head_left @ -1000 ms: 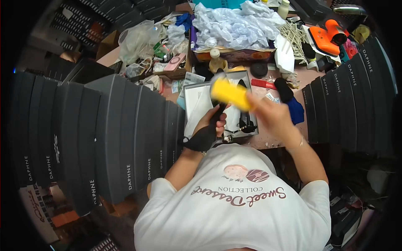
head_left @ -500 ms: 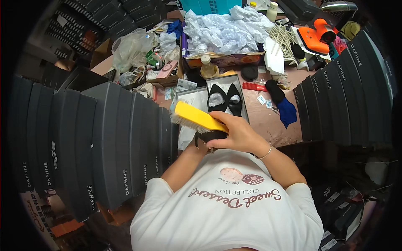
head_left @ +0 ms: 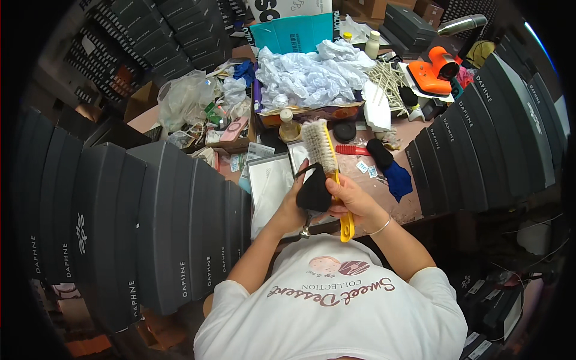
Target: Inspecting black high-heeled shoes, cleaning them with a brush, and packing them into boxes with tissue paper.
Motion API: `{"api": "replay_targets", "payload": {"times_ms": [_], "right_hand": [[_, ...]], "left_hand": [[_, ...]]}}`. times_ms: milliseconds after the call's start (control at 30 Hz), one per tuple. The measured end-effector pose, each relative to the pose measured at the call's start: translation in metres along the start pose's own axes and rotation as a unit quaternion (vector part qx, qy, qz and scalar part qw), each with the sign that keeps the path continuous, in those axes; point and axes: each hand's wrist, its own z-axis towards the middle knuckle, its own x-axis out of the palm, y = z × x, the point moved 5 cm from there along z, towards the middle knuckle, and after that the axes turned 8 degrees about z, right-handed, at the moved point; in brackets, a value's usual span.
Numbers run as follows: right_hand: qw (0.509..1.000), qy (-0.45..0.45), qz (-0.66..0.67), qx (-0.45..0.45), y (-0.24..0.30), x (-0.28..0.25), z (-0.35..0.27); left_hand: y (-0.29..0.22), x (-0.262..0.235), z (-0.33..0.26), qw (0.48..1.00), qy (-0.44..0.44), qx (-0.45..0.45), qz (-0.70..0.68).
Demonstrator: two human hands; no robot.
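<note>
My left hand (head_left: 290,209) is closed round a black shoe (head_left: 314,189) with a thin strap, held up in front of my chest. A small shiny piece dangles beneath it. In my right hand (head_left: 355,201) is a yellow brush (head_left: 346,227), gripped by the handle. Its pale bristles (head_left: 319,146) point up, away from me, just beyond the shoe. Whether the brush touches the shoe I cannot tell. Behind my hands lies an open shoe box (head_left: 259,186) lined with white paper; my hands and the brush cover part of it.
Stacks of dark shoe boxes rise at left (head_left: 165,228) and right (head_left: 474,132). Crumpled white paper (head_left: 309,78) fills a carton at the back. A red comb (head_left: 353,150), a blue cloth (head_left: 398,180), a bottle (head_left: 288,127) and an orange tool (head_left: 431,75) lie on the pink table (head_left: 393,207).
The brush has turned from lying across the shoe to upright with bristles up. My right hand has shifted right and the shoe has risen into clearer sight. The view has tilted slightly.
</note>
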Motion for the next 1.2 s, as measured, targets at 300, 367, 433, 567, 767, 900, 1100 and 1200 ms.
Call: {"api": "replay_targets", "payload": {"times_ms": [300, 367, 433, 567, 767, 900, 1100, 1200], "right_hand": [[0.642, -0.145, -0.582, -0.477, 0.101, -0.001, -0.082], [0.468, -0.050, -0.764, -0.442, 0.090, 0.037, -0.098], [0.365, -0.007, -0.892, -0.267, 0.085, -0.009, -0.103], [0.372, -0.204, -0.855, -0.300, 0.132, -0.025, -0.110], [0.303, -0.206, -0.906, -0.210, 0.149, -0.065, -0.102], [0.381, -0.197, -0.872, -0.236, 0.115, -0.057, -0.071], [0.746, -0.256, -0.567, -0.237, 0.073, -0.115, -0.051], [0.781, -0.208, -0.575, -0.126, 0.005, -0.115, -0.035]], "left_hand": [[0.013, 0.007, 0.018, 0.994, 0.048, 0.094, 0.004], [0.008, 0.007, 0.019, 0.994, 0.079, 0.031, 0.063], [-0.011, 0.015, 0.026, 0.971, 0.097, -0.041, 0.216], [-0.010, 0.010, 0.036, 0.951, 0.075, 0.023, 0.299], [-0.014, 0.003, 0.028, 0.933, 0.086, -0.025, 0.348], [0.024, -0.009, 0.022, 0.963, 0.006, -0.252, -0.098], [0.052, -0.047, 0.003, 0.877, -0.143, -0.251, -0.383], [0.091, -0.063, -0.007, 0.820, -0.148, -0.237, -0.500]]}}
